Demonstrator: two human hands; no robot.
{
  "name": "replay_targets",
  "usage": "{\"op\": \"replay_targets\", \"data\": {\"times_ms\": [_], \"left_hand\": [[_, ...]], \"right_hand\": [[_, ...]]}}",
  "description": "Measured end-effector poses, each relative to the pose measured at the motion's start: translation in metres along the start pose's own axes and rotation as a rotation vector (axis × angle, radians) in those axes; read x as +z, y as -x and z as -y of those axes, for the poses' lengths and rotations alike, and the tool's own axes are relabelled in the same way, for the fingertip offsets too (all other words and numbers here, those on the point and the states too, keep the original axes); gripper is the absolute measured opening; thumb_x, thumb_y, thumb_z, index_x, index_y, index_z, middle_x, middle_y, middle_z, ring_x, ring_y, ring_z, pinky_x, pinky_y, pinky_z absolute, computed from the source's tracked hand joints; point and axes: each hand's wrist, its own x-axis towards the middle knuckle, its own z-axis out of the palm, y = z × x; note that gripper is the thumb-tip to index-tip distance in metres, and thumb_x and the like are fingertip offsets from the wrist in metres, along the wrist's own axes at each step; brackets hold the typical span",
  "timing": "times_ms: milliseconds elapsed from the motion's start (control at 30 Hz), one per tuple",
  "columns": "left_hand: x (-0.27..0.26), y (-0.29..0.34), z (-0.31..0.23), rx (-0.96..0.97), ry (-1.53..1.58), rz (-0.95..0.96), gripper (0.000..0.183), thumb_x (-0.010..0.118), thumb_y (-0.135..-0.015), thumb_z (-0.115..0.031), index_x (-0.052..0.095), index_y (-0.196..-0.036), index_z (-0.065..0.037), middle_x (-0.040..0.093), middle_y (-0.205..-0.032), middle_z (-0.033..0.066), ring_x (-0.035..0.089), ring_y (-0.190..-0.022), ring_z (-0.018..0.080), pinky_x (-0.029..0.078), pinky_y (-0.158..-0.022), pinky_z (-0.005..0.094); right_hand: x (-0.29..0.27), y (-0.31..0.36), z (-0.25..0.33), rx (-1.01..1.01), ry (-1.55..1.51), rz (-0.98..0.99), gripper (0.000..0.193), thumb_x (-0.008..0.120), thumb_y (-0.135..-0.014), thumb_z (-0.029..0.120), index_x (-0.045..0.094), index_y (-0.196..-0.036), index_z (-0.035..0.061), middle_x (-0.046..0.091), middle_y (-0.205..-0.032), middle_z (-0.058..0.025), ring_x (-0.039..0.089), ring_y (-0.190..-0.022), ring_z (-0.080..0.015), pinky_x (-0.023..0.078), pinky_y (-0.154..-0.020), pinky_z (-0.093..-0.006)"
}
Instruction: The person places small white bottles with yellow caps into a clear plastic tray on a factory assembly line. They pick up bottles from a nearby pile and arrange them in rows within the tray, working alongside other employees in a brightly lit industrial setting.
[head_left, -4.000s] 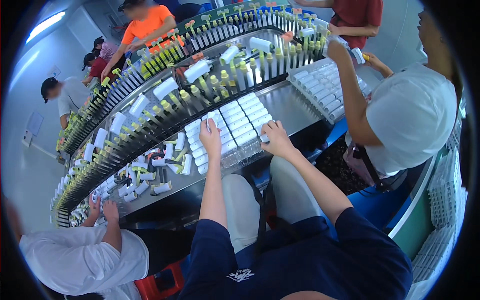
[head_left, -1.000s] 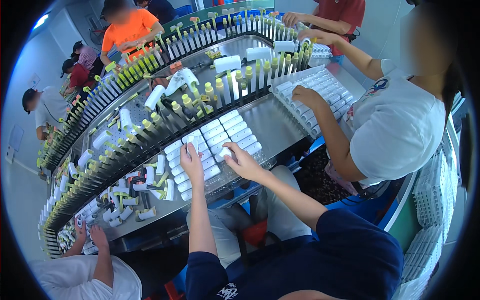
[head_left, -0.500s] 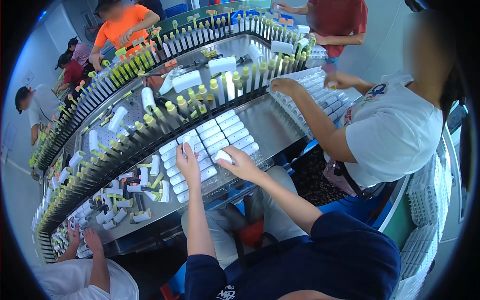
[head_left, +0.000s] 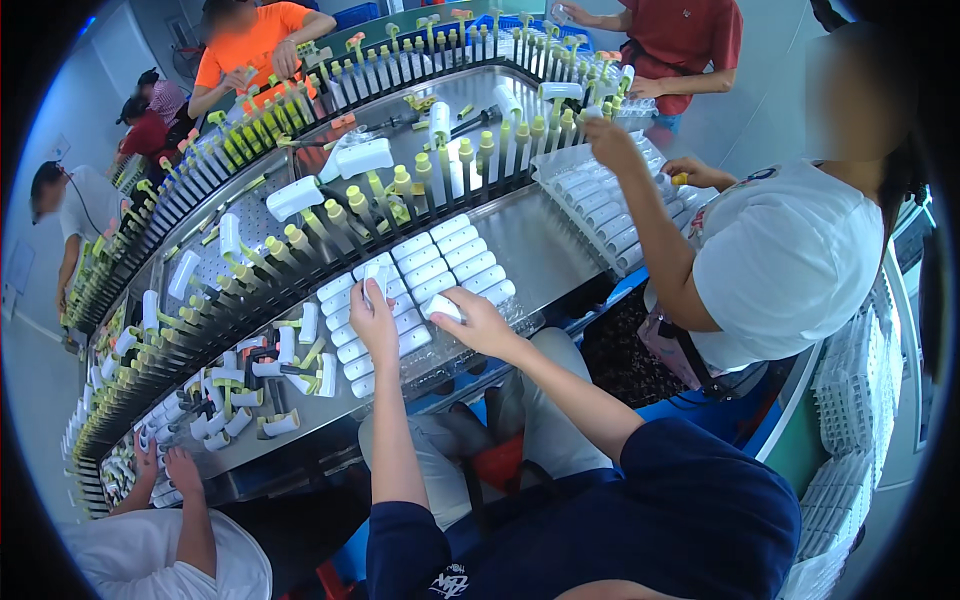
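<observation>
1. Left hand point(head_left: 373, 325) pinches a white piece point(head_left: 377, 272) between thumb and fingers, over the left part of the rows point(head_left: 461, 252).
2. Right hand point(head_left: 474, 323), its fingers curled round a second piece point(head_left: 441, 307), is just beside it; four seconds ago it was at the rows' right end.
3. Against half a second ago, both hands are nearly unmoved; the neighbour's hand point(head_left: 614, 148) has risen off the tray point(head_left: 546, 180).
4. Posts point(head_left: 357, 199) fence the rows' far side.
5. Rightward, bare bench point(head_left: 558, 225) gives room up to the tray; the bench's front edge runs near both forearms.
</observation>
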Motion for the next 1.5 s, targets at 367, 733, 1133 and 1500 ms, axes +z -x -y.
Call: {"op": "replay_targets", "data": {"times_ms": [367,733,1133,1500], "left_hand": [[-0.0034,-0.0013,0.0049,0.034,-0.027,0.004,0.039,0.058,-0.112,-0.033,0.067,-0.12,0.004,0.07,-0.085,0.0076,0.067,-0.067,0.0115,0.053,-0.059,0.0265],[-0.0022,-0.0007,0.0049,0.06,-0.047,-0.008,0.042,0.059,-0.111,-0.034,0.066,-0.121,0.007,0.069,-0.08,0.0104,0.069,-0.064,0.0154,0.054,-0.059,0.0308],[-0.001,-0.0007,0.0045,0.052,-0.044,-0.02,0.042,0.059,-0.111,-0.033,0.066,-0.12,0.008,0.068,-0.078,0.0099,0.069,-0.063,0.0157,0.054,-0.059,0.0314],[-0.0021,-0.0024,0.0093,0.055,-0.047,-0.02,0.044,0.059,-0.111,-0.034,0.066,-0.121,0.008,0.069,-0.078,0.0106,0.07,-0.064,0.0158,0.054,-0.06,0.0315]], "right_hand": [[0.0002,0.002,0.0055,0.008,-0.01,0.002,0.053,0.072,-0.1,0.041,0.065,-0.129,-0.002,0.071,-0.12,-0.0217,0.069,-0.111,-0.0399,0.054,-0.094,-0.0436],[-0.0014,0.0018,0.0039,0.02,0.007,0.034,0.054,0.072,-0.1,0.043,0.065,-0.13,-0.0014,0.07,-0.123,-0.0214,0.068,-0.113,-0.0402,0.053,-0.097,-0.0445],[0.0029,0.0011,-0.0006,-0.042,0.002,-0.032,0.045,0.075,-0.098,0.032,0.065,-0.124,-0.0026,0.071,-0.112,-0.0204,0.071,-0.104,-0.0382,0.054,-0.089,-0.0411],[0.004,0.0012,-0.0018,-0.046,0.018,-0.034,0.044,0.076,-0.098,0.033,0.066,-0.124,-0.0015,0.071,-0.112,-0.0207,0.071,-0.102,-0.0387,0.054,-0.088,-0.0416]]}}
